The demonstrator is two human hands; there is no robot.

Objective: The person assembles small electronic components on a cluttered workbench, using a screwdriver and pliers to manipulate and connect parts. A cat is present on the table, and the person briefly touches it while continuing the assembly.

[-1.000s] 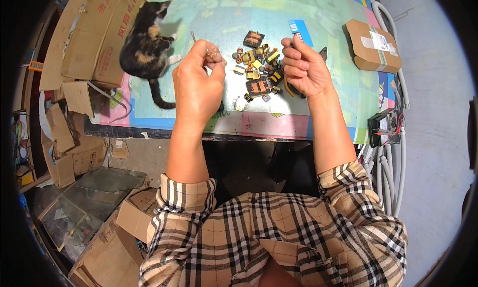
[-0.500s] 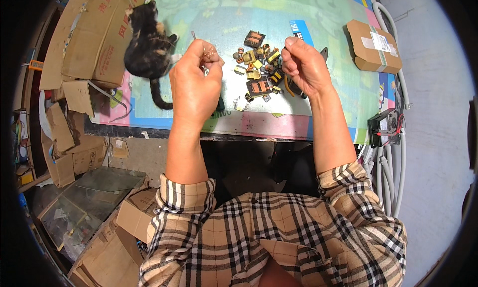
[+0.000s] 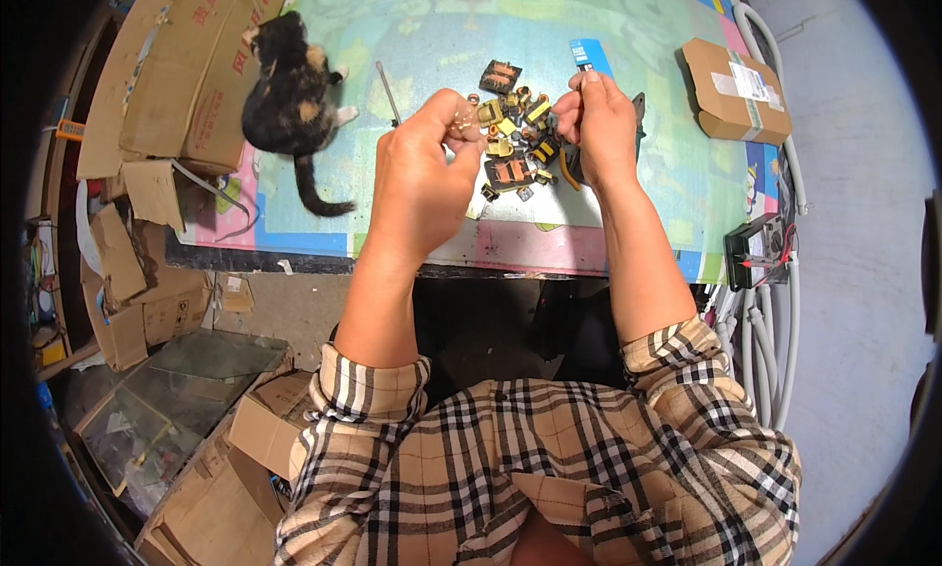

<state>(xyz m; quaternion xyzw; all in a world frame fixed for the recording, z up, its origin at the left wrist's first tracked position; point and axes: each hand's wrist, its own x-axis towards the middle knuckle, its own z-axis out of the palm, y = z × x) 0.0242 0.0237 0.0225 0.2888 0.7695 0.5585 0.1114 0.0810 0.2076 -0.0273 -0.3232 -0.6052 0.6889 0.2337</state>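
Note:
My left hand is raised over the near part of the table, fingers closed in a pinch. Small pale glinting specks show at its fingertips, but what they belong to is too small to tell. Across from it, my right hand is also pinched, thumb upward; whatever it grips is hidden. Between and beyond the hands lies a heap of small coils and transformers in black, yellow and copper. A tool with orange handles is partly covered by my right hand. A thin metal rod lies beyond my left hand.
A dark, mottled cat sits on the table at the left, beside a large cardboard box. A small brown carton lies at the right. A blue card is behind my right hand. A meter is at the right edge.
My left hand has moved right, toward the heap, uncovering more of the metal rod. My right hand has shifted slightly and turned. The cat's head has lowered and its tail tip has swung right.

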